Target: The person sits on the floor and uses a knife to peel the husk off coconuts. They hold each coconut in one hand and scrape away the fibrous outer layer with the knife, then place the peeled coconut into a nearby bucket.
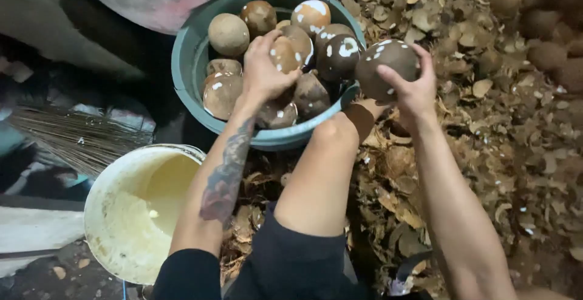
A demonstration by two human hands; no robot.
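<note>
Two hands busy | left hand (262, 69) grips coconut (284, 54) in green basin (188, 63) | right hand (413, 87) clasps dark coconut (384, 63) at 3 o'clock | knee (331, 133) blocks basin rim | white bucket (115, 215) at 7 o'clock

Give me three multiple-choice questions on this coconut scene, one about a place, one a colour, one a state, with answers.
1. Where is the left hand?
A. over the green tub
B. inside the white bucket
C. on the broom

2. What colour is the bucket's outer wall?
A. red
B. white
C. blue

3. What does the right hand hold?
A. nothing
B. a knife
C. a brown coconut

Answers: A, its fingers rest on a coconut in the tub; B, the wall is pale white; C, fingers wrap a white-flecked coconut.
</note>
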